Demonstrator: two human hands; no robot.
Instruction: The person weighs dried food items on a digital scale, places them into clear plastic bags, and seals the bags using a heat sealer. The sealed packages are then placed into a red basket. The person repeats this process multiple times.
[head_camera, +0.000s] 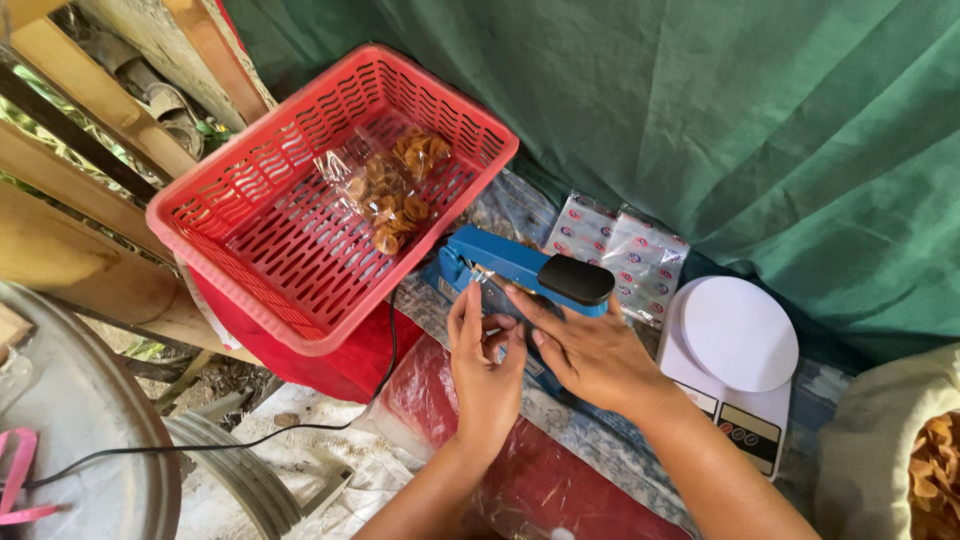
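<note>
both hands (535, 355) pinching clear crinkly plastic at boxy blue sealer (520, 275), red slatted basket (200, 215) beside

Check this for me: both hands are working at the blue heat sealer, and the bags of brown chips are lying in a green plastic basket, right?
Not quite. In the head view the basket is red, not green. The rest holds: the left hand and right hand are at the blue heat sealer, and the bags of brown chips lie in it.

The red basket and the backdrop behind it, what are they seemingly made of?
The red basket looks like moulded plastic: a uniform glossy colour, with regular slotted walls and floor. The green backdrop appears to be woven or non-woven cloth: matte, with soft folds and creases, though its exact fibre cannot be told.
</note>
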